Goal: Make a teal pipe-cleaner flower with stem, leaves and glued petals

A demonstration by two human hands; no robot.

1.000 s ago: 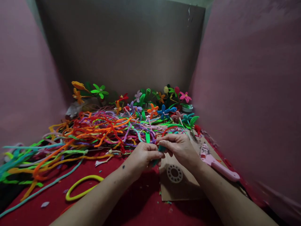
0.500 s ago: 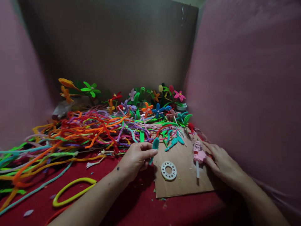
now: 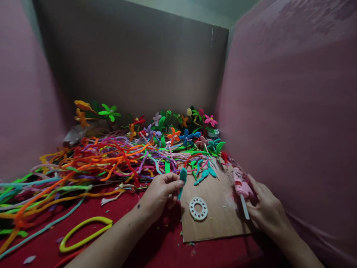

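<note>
Between the thumb and fingers of my left hand is a teal pipe-cleaner petal, upright at the left edge of a brown board. My right hand closes round a pink glue gun over the board's right side; a pale glue stick juts from its rear toward me. Part of the gun's grip is hidden by my fingers. A white ring with holes lies on the board between my hands. Beyond it rest joined teal petals.
A tangled heap of coloured pipe cleaners covers the left and middle of the red cloth. Pipe-cleaner flowers, one of them blue, stand behind. A yellow loop lies near my left forearm. A pink wall rises on the right.
My right hand has taken hold of the glue gun and tilted it, its glue stick swinging to the right. My left hand keeps the teal petal. The view has tipped up slightly.
</note>
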